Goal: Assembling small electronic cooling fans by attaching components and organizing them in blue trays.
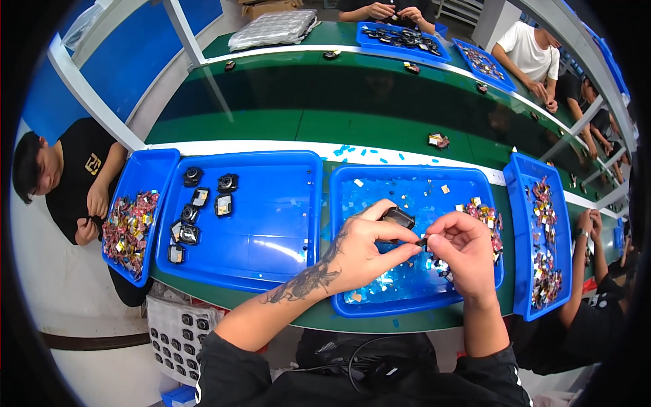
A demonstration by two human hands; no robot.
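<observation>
Above a blue tray (407, 310) in front of me, my left hand (369, 247) is closed round a small black camera housing (400, 217). Its thumb and forefinger reach toward a tiny black part (422, 242), which my right hand (463, 251) pinches between thumb and fingertips. The two hands nearly meet there, and the exact kind of that part is too small to tell. Beneath them the tray holds blue film scraps and, by its right side, a heap of small components (483, 214) with reddish wires, partly hidden by my right hand.
Left stands a blue tray (271, 234) with several black cameras (228, 182). Narrower trays of wired parts flank both, one left (144, 271), one right (566, 298). Beyond runs a green conveyor (339, 125) carrying scattered pieces. Co-workers sit at left (88, 163), right and across.
</observation>
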